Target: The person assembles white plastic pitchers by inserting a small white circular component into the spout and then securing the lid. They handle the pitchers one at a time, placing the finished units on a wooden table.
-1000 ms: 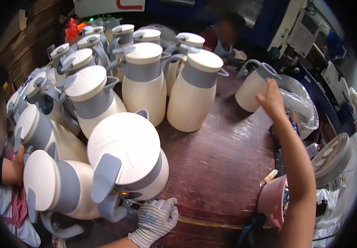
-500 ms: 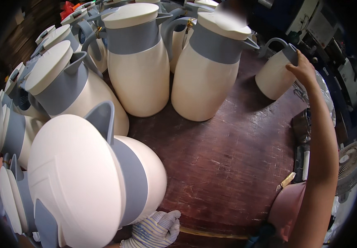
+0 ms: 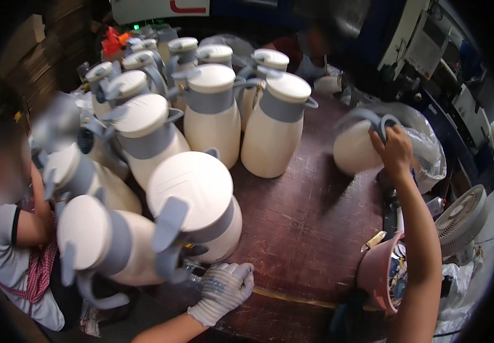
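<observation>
At the right side of the table, my bare right hand (image 3: pixel 395 150) grips a cream jug (image 3: pixel 352 151) by its grey upper rim. This jug shows no white lid; it tilts and is blurred, and I cannot tell whether its base touches the table. My left hand (image 3: pixel 224 290), in a striped white glove, is at the near table edge with its fingers curled in and nothing visible in them. Just beyond it stands a lidded jug (image 3: pixel 215 237) with a grey collar and handle.
Several more lidded jugs (image 3: pixel 273 134) crowd the left and far table (image 3: pixel 304 228). A pink bucket (image 3: pixel 373 274) of small pieces and a fan (image 3: pixel 461 217) are at the right. One person (image 3: pixel 10 234) sits at the left; another (image 3: pixel 310 51) is at the far side.
My view has shifted, so the near jugs look smaller and more surroundings show. My right hand has drawn the lidless jug nearer and tilted it. My left hand stays by the near edge.
</observation>
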A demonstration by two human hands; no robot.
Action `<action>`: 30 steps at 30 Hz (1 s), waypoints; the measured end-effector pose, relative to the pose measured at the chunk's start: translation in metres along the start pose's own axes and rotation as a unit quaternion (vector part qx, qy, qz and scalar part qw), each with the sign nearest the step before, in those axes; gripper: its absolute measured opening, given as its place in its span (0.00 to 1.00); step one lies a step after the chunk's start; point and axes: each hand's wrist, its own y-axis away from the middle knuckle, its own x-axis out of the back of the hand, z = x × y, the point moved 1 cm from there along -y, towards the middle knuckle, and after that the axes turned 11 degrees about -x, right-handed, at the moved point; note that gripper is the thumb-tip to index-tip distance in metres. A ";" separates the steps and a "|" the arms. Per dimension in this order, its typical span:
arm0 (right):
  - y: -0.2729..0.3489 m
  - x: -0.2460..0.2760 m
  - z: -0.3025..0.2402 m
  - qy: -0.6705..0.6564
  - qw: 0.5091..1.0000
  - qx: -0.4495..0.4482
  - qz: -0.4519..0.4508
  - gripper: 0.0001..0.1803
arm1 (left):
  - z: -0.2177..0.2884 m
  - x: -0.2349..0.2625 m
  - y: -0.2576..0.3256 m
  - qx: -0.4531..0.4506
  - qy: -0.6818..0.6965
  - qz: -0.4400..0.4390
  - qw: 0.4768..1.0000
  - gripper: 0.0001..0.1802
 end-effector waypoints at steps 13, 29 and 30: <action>0.299 0.390 -0.056 -0.234 0.922 -0.047 -0.304 0.19 | 0.139 0.068 0.054 -0.053 0.643 -0.144 0.750 0.24; 0.700 0.417 0.262 0.251 0.865 -0.431 -0.046 0.18 | 0.234 0.090 0.192 0.141 0.590 -0.132 0.784 0.20; 0.723 0.406 0.265 0.237 0.822 -0.505 -0.116 0.18 | 0.236 0.090 0.193 0.129 0.555 -0.158 0.807 0.20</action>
